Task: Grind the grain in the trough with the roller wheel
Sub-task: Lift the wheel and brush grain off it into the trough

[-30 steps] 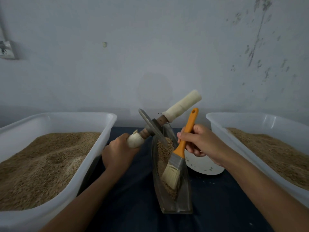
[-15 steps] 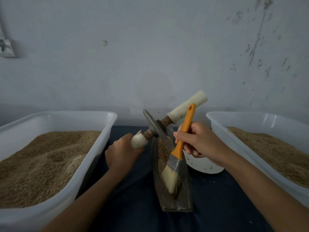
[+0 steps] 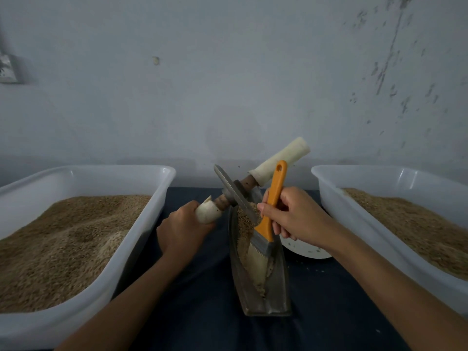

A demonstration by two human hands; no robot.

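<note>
Two bare forearms enter from the near edge and converge on the middle of a dark blue cloth-covered table (image 3: 197, 312). Metal trough (image 3: 277, 290), narrow and boat-shaped, runs near to far at centre; its near end is mostly bare, with grain (image 3: 244, 221) heaped in its far half. Paintbrush (image 3: 266, 234), orange handle, grey ferrule, pale bristles, stands tilted with bristles down inside the trough, touching the grain. Right hand (image 3: 293, 219), fingers curled round the brush handle, thumb side toward the left, wrist angled from the right. Left hand (image 3: 182, 231), fist closed round the near cloth-wrapped grip of the roller wheel (image 3: 234, 193); the hands are apart, one on each side of the trough. The wheel is a thin metal disc on an axle, tilted, its lower edge at the grain at the far end of the trough; the far wrapped grip points up and to the right, free. White plate (image 3: 304, 250), partly hidden behind the right hand, just right of the trough. Left tub (image 3: 106, 173) and right tub (image 3: 379, 173), white plastic, each hold brown grain. Far: pale scuffed wall (image 3: 228, 84).
</note>
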